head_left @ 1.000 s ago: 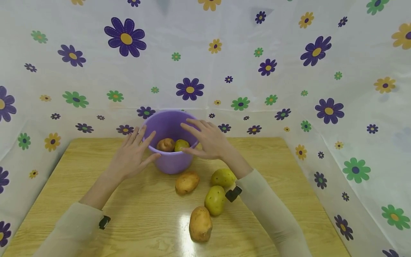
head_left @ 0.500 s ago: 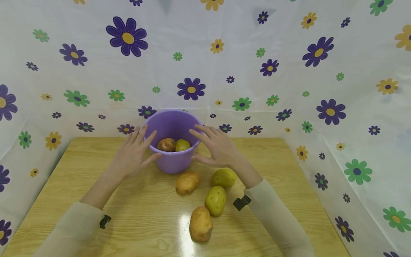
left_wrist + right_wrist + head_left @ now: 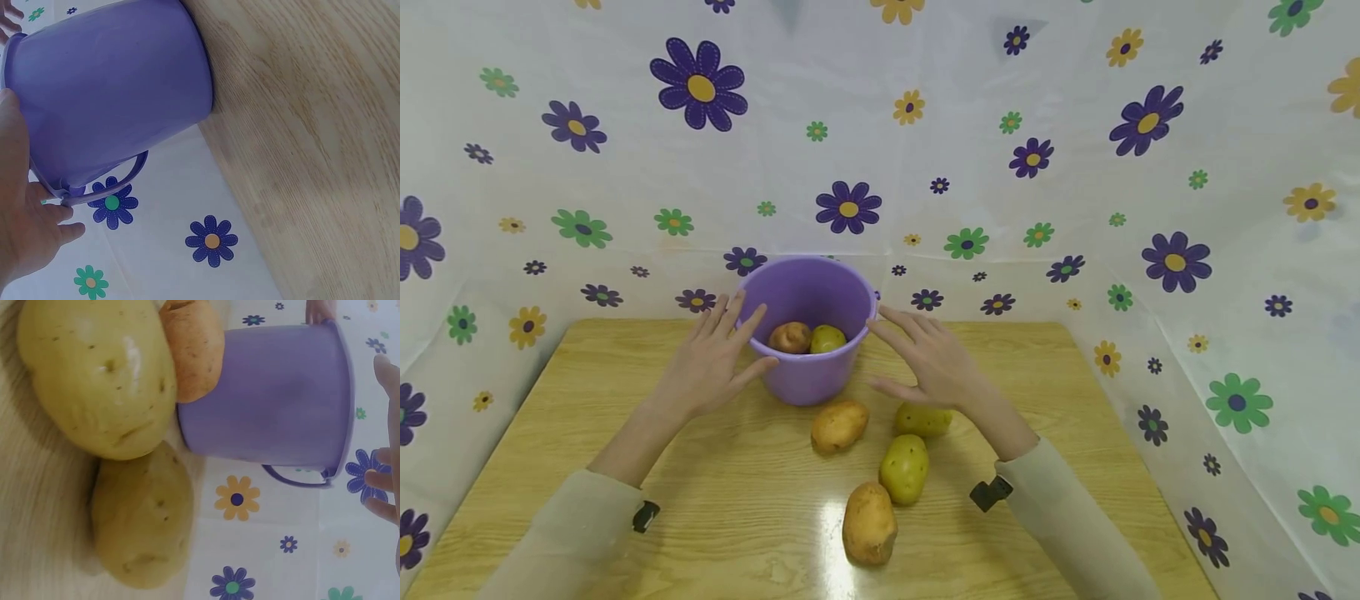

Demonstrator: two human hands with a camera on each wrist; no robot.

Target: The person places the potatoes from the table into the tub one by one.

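Observation:
A purple bucket [image 3: 805,385] stands upright on the table, with a brownish potato [image 3: 789,337] and a yellow-green potato [image 3: 827,338] inside. My left hand [image 3: 707,363] is at its left rim with fingers spread; in the left wrist view the thumb overlaps the rim and the fingers are near the bucket handle [image 3: 119,190]. To the right of the bucket, my right hand [image 3: 936,360] is held with extended fingers and nothing in it. Below that hand lie two yellow-green potatoes [image 3: 904,468]. A tan potato [image 3: 839,427] lies in front of the bucket, and another tan potato [image 3: 869,523] nearer.
The wooden table [image 3: 737,500] has a flower-patterned white sheet [image 3: 775,133] hanging behind it and at both sides. The bucket stands near the table's back edge. A small black device [image 3: 991,493] is strapped at the right sleeve, another [image 3: 644,517] at the left.
My right hand has drawn away from over the bucket's right rim, to the right and toward me. The left hand, bucket and potatoes have hardly moved.

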